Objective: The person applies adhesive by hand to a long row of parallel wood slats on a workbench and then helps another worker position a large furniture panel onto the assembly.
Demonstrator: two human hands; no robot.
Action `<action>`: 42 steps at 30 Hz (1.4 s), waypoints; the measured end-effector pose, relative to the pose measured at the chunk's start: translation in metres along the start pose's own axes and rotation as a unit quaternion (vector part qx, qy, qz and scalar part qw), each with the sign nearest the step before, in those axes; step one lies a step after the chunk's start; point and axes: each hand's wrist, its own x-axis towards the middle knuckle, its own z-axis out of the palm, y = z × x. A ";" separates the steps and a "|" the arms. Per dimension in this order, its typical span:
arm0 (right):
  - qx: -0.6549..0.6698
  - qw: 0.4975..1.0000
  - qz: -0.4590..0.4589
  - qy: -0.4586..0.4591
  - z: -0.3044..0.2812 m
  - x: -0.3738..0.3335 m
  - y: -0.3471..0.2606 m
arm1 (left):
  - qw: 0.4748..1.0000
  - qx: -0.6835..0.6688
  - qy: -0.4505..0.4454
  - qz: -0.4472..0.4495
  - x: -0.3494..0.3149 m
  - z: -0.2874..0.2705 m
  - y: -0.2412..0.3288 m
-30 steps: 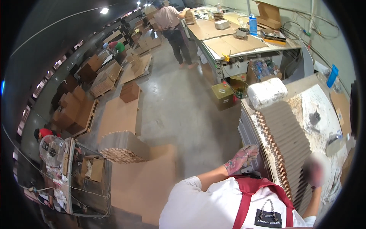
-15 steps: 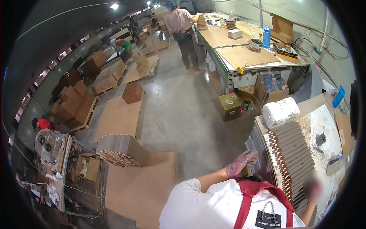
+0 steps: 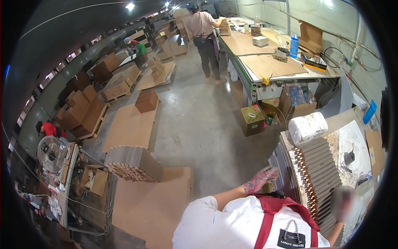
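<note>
My left hand (image 3: pixel 261 181), in a pink floral-patterned glove, is beside the near left edge of the workbench (image 3: pixel 286 168). Its fingers are loosely bent and apart, and I see nothing held in them. On the bench lies a row of long grey slats (image 3: pixel 321 162) with copper-brown ends (image 3: pixel 304 176) along their left side. Over the right part of these slats is my right hand (image 3: pixel 343 204). A blur covers its fingers, so I cannot tell whether it holds anything.
A white-wrapped bundle (image 3: pixel 307 128) sits at the bench's far end. Beyond it stand a yellowish can (image 3: pixel 252 121) and a long table (image 3: pixel 248 52) with cardboard, where a person (image 3: pixel 203 37) stands. Left on the floor are stacked slats (image 3: pixel 132 163) and cardboard sheets (image 3: pixel 153 211).
The whole view has shifted slightly, so the far surroundings sit a little lower and further right. Both hands stay nearly where they were. The far person's head now shows more.
</note>
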 end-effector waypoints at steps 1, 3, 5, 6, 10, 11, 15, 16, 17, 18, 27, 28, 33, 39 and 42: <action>0.010 1.000 -0.006 0.002 0.004 0.003 -0.017 | 1.000 -0.002 0.001 -0.002 0.001 0.000 -0.002; 0.005 0.999 0.008 -0.033 0.010 0.006 -0.035 | 1.000 -0.005 0.005 -0.003 -0.003 0.002 -0.002; -0.021 0.991 0.051 -0.122 0.010 0.009 -0.039 | 0.999 0.015 -0.025 0.043 -0.012 0.007 0.000; -0.053 0.992 0.015 -0.111 0.014 0.007 -0.027 | 0.997 0.022 -0.036 0.059 -0.016 0.013 0.003; -0.109 0.986 -0.027 -0.125 0.022 0.002 -0.028 | 0.985 -0.131 0.100 0.052 -0.028 0.029 0.015; -0.108 0.986 -0.028 -0.126 0.022 0.001 -0.028 | 0.986 -0.136 0.073 0.065 -0.029 0.023 0.013; -0.135 0.964 0.020 -0.227 0.026 0.000 -0.026 | 0.999 0.047 0.003 0.017 -0.030 -0.013 -0.008; -0.151 0.959 0.041 -0.237 0.023 0.000 -0.030 | 0.999 0.043 0.000 0.022 -0.028 -0.017 -0.013; -0.168 0.952 0.062 -0.247 0.022 0.000 -0.033 | 0.999 0.041 -0.003 0.025 -0.026 -0.020 -0.017; -0.168 0.952 0.062 -0.247 0.023 -0.001 -0.034 | 0.999 0.039 -0.004 0.028 -0.027 -0.019 -0.017; -0.004 0.984 -0.064 -0.166 0.047 -0.009 -0.157 | 0.995 0.006 0.016 0.096 -0.027 -0.019 -0.026; 0.051 0.979 -0.043 -0.195 0.053 -0.015 -0.184 | 0.997 -0.007 0.031 0.074 -0.023 -0.021 -0.032; 0.123 0.952 -0.089 -0.267 0.088 -0.047 -0.255 | 0.997 -0.071 -0.015 0.015 -0.007 -0.037 -0.058; 0.127 0.913 -0.124 -0.367 0.125 -0.068 -0.248 | 0.996 -0.055 0.070 0.015 -0.008 -0.020 -0.046; 0.115 0.904 -0.107 -0.398 0.137 -0.077 -0.228 | 0.997 -0.020 0.068 0.023 -0.006 -0.023 -0.047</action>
